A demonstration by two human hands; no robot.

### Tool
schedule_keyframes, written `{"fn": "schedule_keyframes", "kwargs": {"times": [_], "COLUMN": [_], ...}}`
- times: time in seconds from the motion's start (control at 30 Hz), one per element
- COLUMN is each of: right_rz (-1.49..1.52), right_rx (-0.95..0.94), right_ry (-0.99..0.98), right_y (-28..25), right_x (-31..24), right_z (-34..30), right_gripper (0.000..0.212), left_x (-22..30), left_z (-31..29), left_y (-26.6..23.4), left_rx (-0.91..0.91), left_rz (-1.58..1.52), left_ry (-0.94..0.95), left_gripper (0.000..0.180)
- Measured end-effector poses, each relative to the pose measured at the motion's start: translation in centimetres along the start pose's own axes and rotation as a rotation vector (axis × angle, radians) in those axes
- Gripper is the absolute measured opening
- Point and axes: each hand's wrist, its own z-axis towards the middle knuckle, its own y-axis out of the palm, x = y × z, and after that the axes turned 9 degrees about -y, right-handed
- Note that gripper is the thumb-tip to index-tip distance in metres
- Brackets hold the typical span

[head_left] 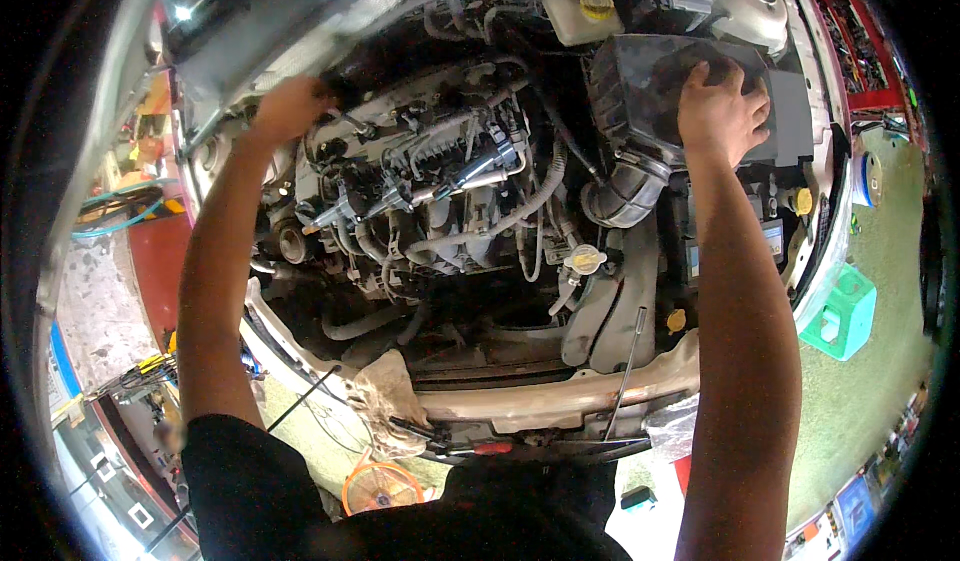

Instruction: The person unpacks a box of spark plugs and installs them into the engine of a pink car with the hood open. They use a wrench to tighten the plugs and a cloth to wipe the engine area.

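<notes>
A car's engine (pixel 440 161) fills the bay in front of me, with hoses and slim blue-grey parts running across it. At its far left edge is my left hand (pixel 290 111), beside a short metal rod-like piece (pixel 348 121). Its fingertips are lost in the dark, so any grip there cannot be made out. My right hand (pixel 725 116) lies with fingers spread on the black plastic air filter box (pixel 650 81) at the far right. From that box a ribbed black intake duct (pixel 630 191) bends toward the engine.
A fluid reservoir with a yellow cap (pixel 585 16) sits at the back. Nearer are a radiator cap (pixel 585 259), a yellow cap (pixel 677 319) and a thin metal rod (pixel 627 371). A rag (pixel 388 401) hangs over the front edge. A green stool (pixel 845 311) and orange fan (pixel 382 488) stand on the floor.
</notes>
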Motion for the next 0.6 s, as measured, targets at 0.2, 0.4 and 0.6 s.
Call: {"fn": "schedule_keyframes", "kwargs": {"times": [0.2, 0.4, 0.6], "right_rz": [-0.031, -0.022, -0.030], "right_rx": [-0.018, -0.006, -0.015], "right_ry": [0.015, 0.002, 0.010], "right_y": [-0.3, -0.3, -0.2], "right_x": [0.6, 0.1, 0.5], "right_z": [0.3, 0.0, 0.2], "right_gripper": [0.057, 0.056, 0.057], "left_x": [2.0, 4.5, 7.4], "left_z": [-2.3, -2.8, -2.7], "left_y": [-6.3, -4.5, -3.9], "left_rx": [0.111, 0.196, 0.021], "left_rz": [-0.375, -0.371, -0.440], "left_ry": [-0.011, -0.001, -0.173], "left_gripper": [0.041, 0.039, 0.044]}}
